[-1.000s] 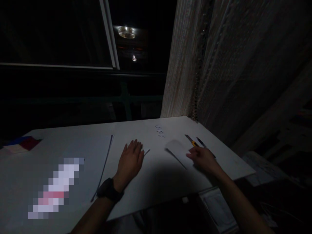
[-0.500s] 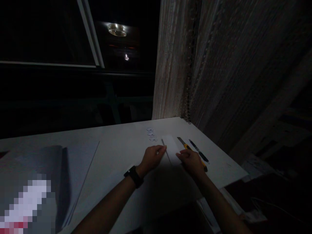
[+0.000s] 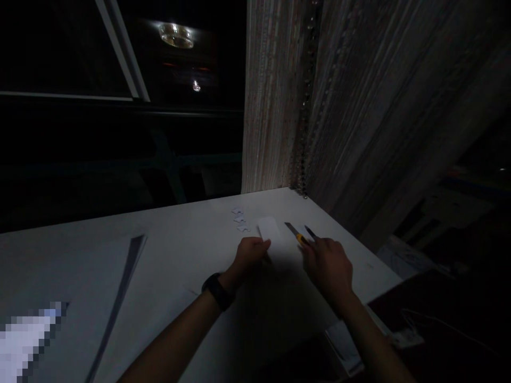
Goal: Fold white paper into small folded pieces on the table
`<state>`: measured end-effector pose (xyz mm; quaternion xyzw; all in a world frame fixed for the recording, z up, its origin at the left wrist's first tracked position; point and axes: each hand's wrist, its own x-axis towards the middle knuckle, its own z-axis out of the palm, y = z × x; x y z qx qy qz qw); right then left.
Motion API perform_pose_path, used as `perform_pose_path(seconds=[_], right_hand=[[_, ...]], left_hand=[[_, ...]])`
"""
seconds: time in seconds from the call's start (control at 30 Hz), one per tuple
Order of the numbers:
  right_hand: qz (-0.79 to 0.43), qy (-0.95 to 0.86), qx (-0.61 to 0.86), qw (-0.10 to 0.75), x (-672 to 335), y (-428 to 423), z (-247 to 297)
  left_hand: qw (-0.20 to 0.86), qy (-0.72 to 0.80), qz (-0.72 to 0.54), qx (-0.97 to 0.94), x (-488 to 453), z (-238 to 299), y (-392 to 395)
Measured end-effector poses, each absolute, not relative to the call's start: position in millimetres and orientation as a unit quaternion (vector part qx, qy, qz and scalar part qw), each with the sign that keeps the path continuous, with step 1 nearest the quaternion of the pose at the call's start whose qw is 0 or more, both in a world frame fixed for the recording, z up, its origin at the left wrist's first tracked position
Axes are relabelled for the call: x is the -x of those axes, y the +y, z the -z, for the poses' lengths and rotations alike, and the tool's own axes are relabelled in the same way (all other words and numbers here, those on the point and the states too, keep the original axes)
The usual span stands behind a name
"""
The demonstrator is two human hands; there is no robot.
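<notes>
My left hand (image 3: 251, 254), with a black watch (image 3: 217, 291) on its wrist, pinches a white paper piece (image 3: 269, 229) by its left side, thumb on top. My right hand (image 3: 328, 263) lies over a yellow utility knife (image 3: 300, 238) and a dark pen (image 3: 310, 232), covering their lower parts. The knife's blade end points away from me. Whether the right fingers grip either tool is hidden by the hand and the dim light. Small white paper cutouts (image 3: 240, 219) with dark outlines sit in a short row beyond the left hand.
Large paper sheets (image 3: 112, 298) cover the left of the white table (image 3: 187, 221). A patterned curtain (image 3: 267, 106) hangs at the table's back corner. A dark window (image 3: 72, 48) is behind. Papers (image 3: 343, 343) lie below the right edge.
My right hand has let go of the paper piece and moved right, onto the knife and pen. My left hand still holds the paper. The view has shifted slightly.
</notes>
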<state>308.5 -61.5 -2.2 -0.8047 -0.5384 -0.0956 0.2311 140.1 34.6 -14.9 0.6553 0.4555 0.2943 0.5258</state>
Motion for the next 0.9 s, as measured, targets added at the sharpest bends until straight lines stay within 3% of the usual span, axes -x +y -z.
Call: perform_pose_path(seconds=[0.07, 0.17, 0.3, 0.53, 0.77, 0.9], right_hand=[[0.124, -0.543, 0.817, 0.149, -315, -64, 3], [0.122, -0.558, 0.815, 0.096, -317, -64, 8], [0.11, -0.549, 0.821, 0.111, -318, -63, 12], [0.124, -0.486, 0.832, 0.239, -324, -64, 5], [0.108, -0.519, 0.836, 0.141, -311, -52, 4], [0.116, -0.526, 0.834, 0.121, -309, -51, 7]], left_hand=[[0.56, 0.444, -0.278, -0.642, -150, 16, 37], [0.604, 0.428, -0.266, -0.618, -166, 18, 38], [0.646, 0.407, -0.278, -0.583, -182, 19, 37], [0.656, 0.391, -0.255, -0.594, -204, 17, 36], [0.672, 0.363, -0.215, -0.609, -212, 26, 34], [0.589, 0.388, -0.204, -0.679, -209, 21, 35]])
